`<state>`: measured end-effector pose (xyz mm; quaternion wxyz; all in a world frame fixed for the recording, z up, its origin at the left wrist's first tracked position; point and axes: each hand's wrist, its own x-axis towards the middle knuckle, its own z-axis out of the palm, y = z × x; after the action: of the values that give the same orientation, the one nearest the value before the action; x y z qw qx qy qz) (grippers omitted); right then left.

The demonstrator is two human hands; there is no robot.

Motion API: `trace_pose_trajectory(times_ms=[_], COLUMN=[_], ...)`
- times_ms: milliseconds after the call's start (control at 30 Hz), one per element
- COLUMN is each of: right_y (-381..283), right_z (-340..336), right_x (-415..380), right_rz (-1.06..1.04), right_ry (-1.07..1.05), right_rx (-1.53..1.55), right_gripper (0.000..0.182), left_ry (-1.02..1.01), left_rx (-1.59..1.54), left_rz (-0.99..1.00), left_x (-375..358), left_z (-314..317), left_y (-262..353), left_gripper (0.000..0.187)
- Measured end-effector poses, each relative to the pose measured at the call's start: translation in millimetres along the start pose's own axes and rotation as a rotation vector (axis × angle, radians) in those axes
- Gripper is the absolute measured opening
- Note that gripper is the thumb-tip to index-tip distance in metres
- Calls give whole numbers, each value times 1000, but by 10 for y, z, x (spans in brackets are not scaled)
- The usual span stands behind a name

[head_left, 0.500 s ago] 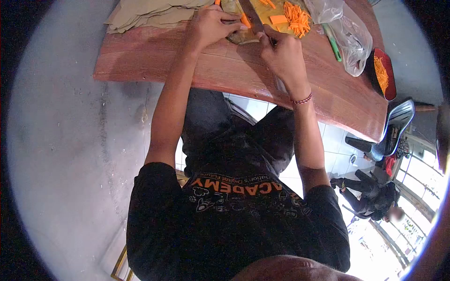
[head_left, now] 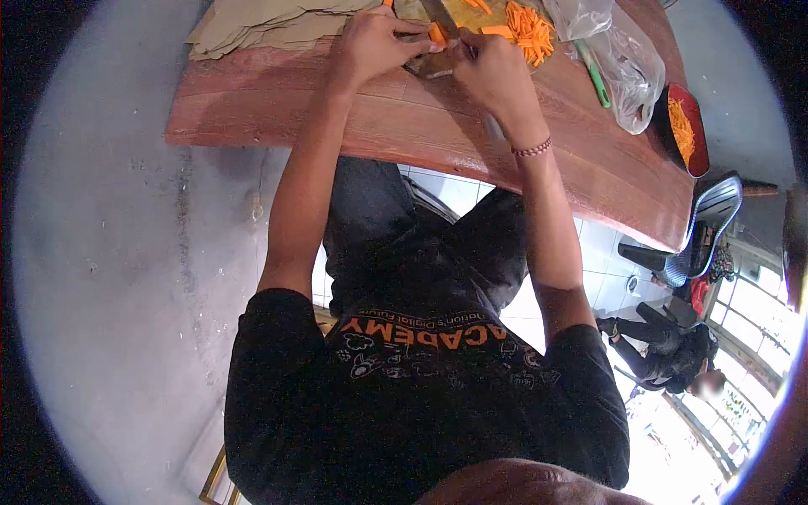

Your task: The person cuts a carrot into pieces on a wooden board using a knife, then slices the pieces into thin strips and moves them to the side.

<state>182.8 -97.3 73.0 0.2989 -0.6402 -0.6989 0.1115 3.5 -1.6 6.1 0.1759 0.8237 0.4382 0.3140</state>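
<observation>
On a round cutting board (head_left: 429, 69) at the table's far edge, my left hand (head_left: 377, 42) pinches a piece of carrot (head_left: 437, 35) between thumb and fingers. My right hand (head_left: 495, 71) is wrapped round the handle of a knife (head_left: 439, 17). Its blade points away from me and lies right beside the carrot piece; whether it touches is hard to tell. A pile of carrot strips (head_left: 530, 34) and a flat carrot slab (head_left: 497, 31) lie just beyond my right hand. The knife's handle is mostly hidden by my fingers.
Brown paper sheets (head_left: 261, 25) cover the table's far left. To the right are a clear plastic bag (head_left: 633, 76), a green-handled tool (head_left: 597, 82) and a dark red tray (head_left: 695, 126) with shredded carrot. A chair (head_left: 711, 227) and a person (head_left: 673, 349) are at the right.
My right hand and the knife have shifted left, closer to my left hand and the carrot piece. My left hand has stayed nearly in place.
</observation>
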Motion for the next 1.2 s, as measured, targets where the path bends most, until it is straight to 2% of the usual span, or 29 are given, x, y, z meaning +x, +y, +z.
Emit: trace_pose_trajectory(times_ms=[100,167,267,400,500,900,1200], right_y=[107,185,60,61,59,10,13], right_z=[82,75,-100,-102,-81,-116,-69], right_x=[63,68,-58,-175,-220,-237,-205], right_rz=[-75,1,48,56,12,98,8], right_ry=[66,75,73,9,76,24,50], right_rx=[-1,-13,118,102,126,91,64], right_gripper=[27,27,26,24,22,22,21], left_ry=[1,22,18,13,42,33,2], left_rx=[-11,40,-27,-1,19,18,7], left_rz=[-25,39,-9,40,43,84,42], left_x=[-24,-40,-43,-41,-58,-33,-48], left_z=[-48,-88,-60,-50,-30,-33,-63], left_y=[71,124,93,39,17,-20,12], left_gripper=[47,48,48,47,48,46,45])
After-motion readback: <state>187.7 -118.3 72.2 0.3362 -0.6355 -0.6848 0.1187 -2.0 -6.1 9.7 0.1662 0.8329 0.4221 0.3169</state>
